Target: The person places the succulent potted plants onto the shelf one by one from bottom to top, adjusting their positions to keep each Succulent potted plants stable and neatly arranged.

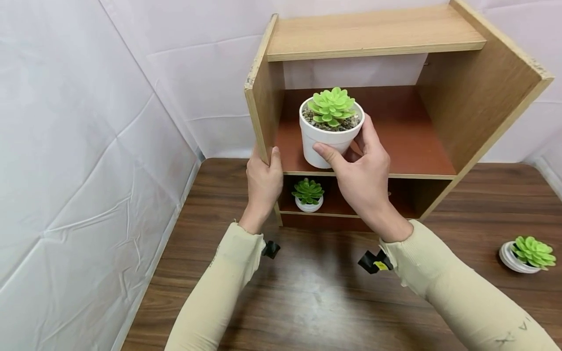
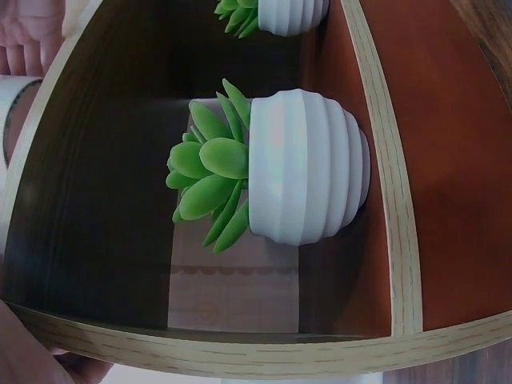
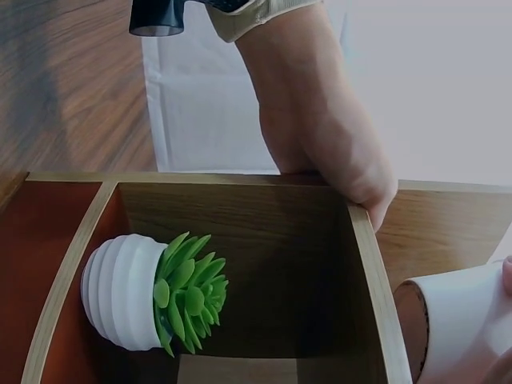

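Note:
My right hand (image 1: 366,168) holds a white plant pot (image 1: 322,146) with a light-green succulent (image 1: 332,105) and pebbles in it, thumb on the near side. The pot overlaps the left part of the upper shelf board (image 1: 395,126) in the head view. My left hand (image 1: 265,180) grips the left side panel (image 1: 266,97) of the wooden shelf unit, its thumb along the inner face. In the compartment below, a darker green succulent stands in a white ribbed pot (image 2: 300,168). Part of a second ribbed pot (image 2: 292,14) shows there in the left wrist view.
To the right on the brown wooden table (image 1: 298,302), another succulent sits in a white ribbed pot (image 1: 518,258). The shelf unit's right panel (image 1: 483,87) slants outward in view. White fabric (image 1: 88,146) hangs at the left and behind.

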The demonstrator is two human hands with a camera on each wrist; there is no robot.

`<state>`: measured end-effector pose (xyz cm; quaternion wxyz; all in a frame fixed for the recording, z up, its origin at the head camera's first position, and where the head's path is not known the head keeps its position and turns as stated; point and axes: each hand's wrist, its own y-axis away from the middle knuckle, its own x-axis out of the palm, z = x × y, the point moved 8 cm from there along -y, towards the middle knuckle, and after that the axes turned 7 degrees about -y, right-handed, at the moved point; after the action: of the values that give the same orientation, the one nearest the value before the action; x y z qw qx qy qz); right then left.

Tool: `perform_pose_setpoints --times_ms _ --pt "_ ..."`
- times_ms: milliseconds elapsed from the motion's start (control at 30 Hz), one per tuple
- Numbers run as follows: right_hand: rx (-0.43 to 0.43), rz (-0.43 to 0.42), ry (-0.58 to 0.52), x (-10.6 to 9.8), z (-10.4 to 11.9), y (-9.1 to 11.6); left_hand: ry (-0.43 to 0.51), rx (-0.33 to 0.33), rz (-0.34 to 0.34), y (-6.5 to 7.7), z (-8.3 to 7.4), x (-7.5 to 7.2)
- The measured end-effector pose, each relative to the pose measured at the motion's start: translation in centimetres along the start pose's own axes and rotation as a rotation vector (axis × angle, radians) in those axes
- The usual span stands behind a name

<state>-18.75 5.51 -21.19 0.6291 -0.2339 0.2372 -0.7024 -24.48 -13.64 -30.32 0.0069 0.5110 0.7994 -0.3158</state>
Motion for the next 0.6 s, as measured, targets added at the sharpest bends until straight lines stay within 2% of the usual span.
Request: perform_pose_setpoints --times_ms 333,600 --pt "0.029 0.022 0.031 0.6 -0.3 -0.2 -0.001 0.006 0.005 0.0 0.0 0.1" --pt "0.036 0.034 0.100 1.3 -0.4 -0.3 -0.012 0.011 0.000 0.0 0.0 -0.1"
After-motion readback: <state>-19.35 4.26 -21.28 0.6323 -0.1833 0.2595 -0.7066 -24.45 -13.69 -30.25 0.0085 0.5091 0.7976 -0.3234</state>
